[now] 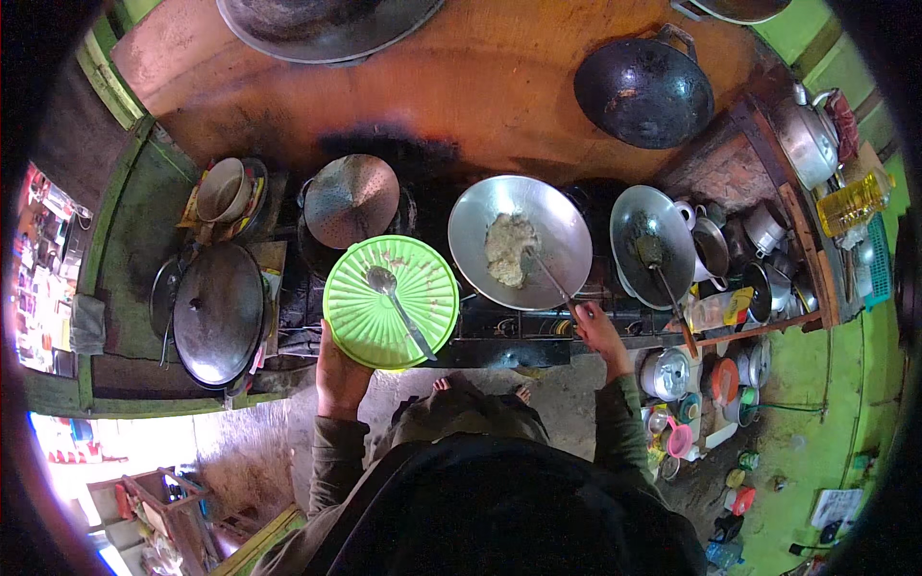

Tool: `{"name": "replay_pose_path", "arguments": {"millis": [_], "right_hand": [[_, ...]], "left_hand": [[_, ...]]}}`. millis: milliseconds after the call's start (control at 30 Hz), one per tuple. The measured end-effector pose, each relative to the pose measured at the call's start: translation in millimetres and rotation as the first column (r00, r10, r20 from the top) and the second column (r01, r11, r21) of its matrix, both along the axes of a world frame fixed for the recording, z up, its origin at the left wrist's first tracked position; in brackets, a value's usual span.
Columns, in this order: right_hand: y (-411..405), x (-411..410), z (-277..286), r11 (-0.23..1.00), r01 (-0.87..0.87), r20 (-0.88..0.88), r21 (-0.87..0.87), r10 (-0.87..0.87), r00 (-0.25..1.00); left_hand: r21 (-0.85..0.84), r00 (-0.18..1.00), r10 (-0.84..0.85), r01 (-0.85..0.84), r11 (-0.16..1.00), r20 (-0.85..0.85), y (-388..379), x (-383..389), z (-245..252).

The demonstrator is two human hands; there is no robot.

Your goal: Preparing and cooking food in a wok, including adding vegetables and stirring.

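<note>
My left hand (341, 376) holds a light green ribbed plastic plate or shallow bowl (360, 317) by its lower left rim. Smears of residue mark its surface, and a metal spoon (403, 309) lies across it. My right hand (599, 333) is closed on the handle of a long spatula (553, 279). The spatula's far end is in a pale, lumpy mass of food (506, 248), inside a wide metal wok (569, 237) that stands on the stove. The plate is to the left of the wok, nearer to me.
Right of the wok stands a smaller wok (627, 230) with another spatula (670, 299) in it. A perforated metal cone or lid (353, 201) is behind the plate. Left is a large dark lidded pan (217, 313). A black wok (643, 90) hangs behind; an oil bottle (856, 204) lies far right.
</note>
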State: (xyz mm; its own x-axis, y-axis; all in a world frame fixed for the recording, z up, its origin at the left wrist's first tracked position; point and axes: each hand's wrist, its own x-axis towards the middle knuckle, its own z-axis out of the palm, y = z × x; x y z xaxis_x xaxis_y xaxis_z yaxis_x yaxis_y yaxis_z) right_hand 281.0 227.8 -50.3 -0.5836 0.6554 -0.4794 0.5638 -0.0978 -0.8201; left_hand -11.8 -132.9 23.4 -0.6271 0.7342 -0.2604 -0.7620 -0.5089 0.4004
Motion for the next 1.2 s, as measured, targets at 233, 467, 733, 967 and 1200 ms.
{"name": "replay_pose_path", "arguments": {"millis": [233,467,733,967,1200], "right_hand": [[30,29,-2,0.715,-0.054,-0.006,0.697,0.081,0.997],[19,63,13,0.633,-0.206,0.337,0.746,-0.093,0.937],[25,29,-10,0.984,-0.01,0.066,0.181,-0.002,0.998],[13,41,15,0.742,-0.118,0.252,0.66,-0.07,0.965],[7,13,-9,0.997,0.074,-0.007,-0.007,-0.074,0.997]], "left_hand": [[0.017,1.0,0.012,-0.012,1.0,-0.01,3,6,2],[0.006,0.999,0.04,-0.04,0.999,0.019,0,11,-9],[0.015,0.999,0.031,-0.031,0.999,0.03,3,16,-5],[-0.002,0.998,0.057,-0.057,0.998,0.006,-4,20,-1],[0.027,0.999,0.026,-0.027,0.999,0.02,7,19,-3]]}}
